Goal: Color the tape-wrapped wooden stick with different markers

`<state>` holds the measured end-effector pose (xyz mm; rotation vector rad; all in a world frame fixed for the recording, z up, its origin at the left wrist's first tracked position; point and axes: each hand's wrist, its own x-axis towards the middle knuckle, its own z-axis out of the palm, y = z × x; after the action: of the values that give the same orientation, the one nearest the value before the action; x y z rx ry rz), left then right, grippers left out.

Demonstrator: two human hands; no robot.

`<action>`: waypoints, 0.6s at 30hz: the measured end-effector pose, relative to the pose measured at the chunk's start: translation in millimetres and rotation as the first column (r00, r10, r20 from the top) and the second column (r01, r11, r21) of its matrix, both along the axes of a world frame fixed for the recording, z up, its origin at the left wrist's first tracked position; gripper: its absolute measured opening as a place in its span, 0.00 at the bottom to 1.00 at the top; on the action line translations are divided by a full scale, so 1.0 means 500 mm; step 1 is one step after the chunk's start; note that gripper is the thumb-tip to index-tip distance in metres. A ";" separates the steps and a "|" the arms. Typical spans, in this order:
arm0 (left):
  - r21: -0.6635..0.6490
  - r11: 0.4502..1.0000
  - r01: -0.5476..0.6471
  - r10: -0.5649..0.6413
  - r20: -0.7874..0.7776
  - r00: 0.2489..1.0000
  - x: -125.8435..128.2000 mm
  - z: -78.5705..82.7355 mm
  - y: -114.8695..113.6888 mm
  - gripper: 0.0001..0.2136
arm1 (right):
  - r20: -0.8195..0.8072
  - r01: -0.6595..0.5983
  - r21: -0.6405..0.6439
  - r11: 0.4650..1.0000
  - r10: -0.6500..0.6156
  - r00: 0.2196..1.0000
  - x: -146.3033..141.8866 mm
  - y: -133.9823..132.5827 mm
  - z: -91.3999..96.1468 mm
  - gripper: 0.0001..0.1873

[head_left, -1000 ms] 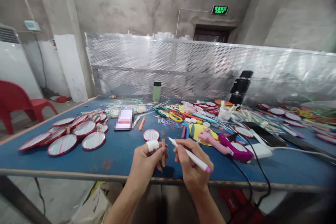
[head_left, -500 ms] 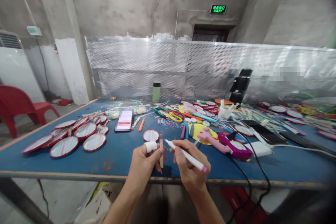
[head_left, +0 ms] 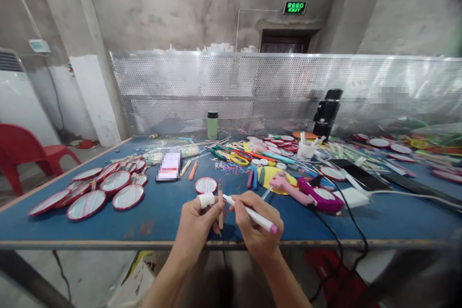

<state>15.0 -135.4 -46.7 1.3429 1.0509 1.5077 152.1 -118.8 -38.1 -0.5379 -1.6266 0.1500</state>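
Observation:
My left hand [head_left: 200, 219] pinches a flat wooden craft stick [head_left: 221, 211], held upright above the table's front edge; a white wrap [head_left: 206, 200] covers one of its fingers. In my right hand [head_left: 258, 224] is a white marker pen [head_left: 258, 218] with a pink end, gripped like a writing tool. The pen's tip is at the stick's upper part; whether it touches I cannot tell. Just beyond my left hand lies a round red-rimmed disc [head_left: 206, 185] with pale stripes. A pink glue gun [head_left: 290, 187] rests to the right, beside a purple object [head_left: 321, 196].
Several red-rimmed discs [head_left: 115, 181] are piled at the left near a phone [head_left: 169, 166]. Scissors [head_left: 238, 156], a white cup of pens [head_left: 306, 150] and loose sticks lie farther back. A green bottle [head_left: 212, 126] stands by the perforated metal screen [head_left: 187, 77]. Black cables [head_left: 334, 236] hang over the right front edge.
The pen in my right hand has come closer to the stick, its tip moving left to it. My left hand keeps its hold. The whole view has shifted slightly.

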 end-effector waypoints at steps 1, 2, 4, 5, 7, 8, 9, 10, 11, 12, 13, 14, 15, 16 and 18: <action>0.002 1.000 0.004 -0.004 0.007 1.000 0.000 0.000 -0.001 0.12 | 0.010 -0.001 0.002 1.000 0.001 1.000 0.000 0.000 0.001 0.07; 0.002 1.000 0.009 -0.009 0.015 1.000 0.001 0.001 -0.002 0.12 | 0.019 -0.002 0.005 1.000 0.002 1.000 -0.001 -0.001 0.002 0.07; -0.002 1.000 0.016 -0.016 0.024 1.000 0.002 0.003 -0.003 0.12 | 0.035 -0.004 0.011 1.000 0.004 0.999 -0.001 -0.002 0.004 0.07; -0.005 1.000 0.016 -0.016 0.023 1.000 0.002 0.003 -0.004 0.12 | 0.043 -0.005 0.011 1.000 0.005 0.999 -0.001 -0.002 0.005 0.07; -0.006 1.000 0.017 -0.017 0.015 1.000 0.003 0.004 -0.003 0.12 | 0.054 -0.007 0.006 1.000 0.007 0.999 -0.001 -0.002 0.005 0.07; -0.005 1.000 0.015 -0.015 0.010 1.000 0.003 0.004 -0.003 0.12 | 0.056 -0.007 0.004 1.000 0.007 0.998 -0.001 -0.001 0.005 0.07; -0.003 1.000 0.012 -0.012 0.004 1.000 0.003 0.004 -0.002 0.13 | 0.059 -0.008 0.003 1.000 0.008 0.998 -0.001 -0.001 0.004 0.07; -0.002 1.000 0.010 -0.010 0.000 1.000 0.002 0.004 -0.002 0.13 | 0.063 -0.007 0.005 1.000 0.007 0.998 -0.001 0.000 0.003 0.07; -0.001 1.000 0.007 -0.007 -0.002 1.000 0.002 0.003 -0.001 0.12 | 0.066 -0.008 0.010 1.000 0.007 0.998 0.000 0.001 0.002 0.07; -0.003 1.000 0.004 -0.004 -0.003 1.000 0.002 0.003 -0.001 0.12 | 0.070 -0.006 0.017 1.000 0.005 0.998 0.000 0.002 0.001 0.07; -0.007 1.000 0.002 -0.002 -0.004 1.000 0.002 0.003 -0.001 0.12 | 0.074 -0.006 0.024 1.000 0.005 0.997 0.000 0.002 0.001 0.07; -0.011 1.000 0.002 -0.002 -0.004 1.000 0.001 0.003 -0.001 0.11 | 0.076 -0.007 0.028 1.000 0.004 0.997 0.000 0.003 0.000 0.07; -0.014 1.000 0.003 -0.004 -0.004 1.000 0.001 0.003 -0.002 0.11 | 0.077 -0.009 0.030 1.000 0.007 0.997 -0.001 0.003 0.000 0.07; -0.017 1.000 0.007 -0.007 -0.004 1.000 0.001 0.003 -0.002 0.11 | 0.076 -0.013 0.029 0.999 0.011 0.997 -0.001 0.003 0.000 0.07; -0.017 1.000 0.006 -0.006 -0.002 1.000 0.002 0.004 -0.003 0.11 | 0.076 -0.026 0.026 0.999 0.024 0.997 -0.001 0.003 0.000 0.07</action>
<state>15.9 -136.7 -44.8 1.3349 1.0584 1.4898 151.5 -117.1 -38.0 -0.5081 -1.7067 0.1270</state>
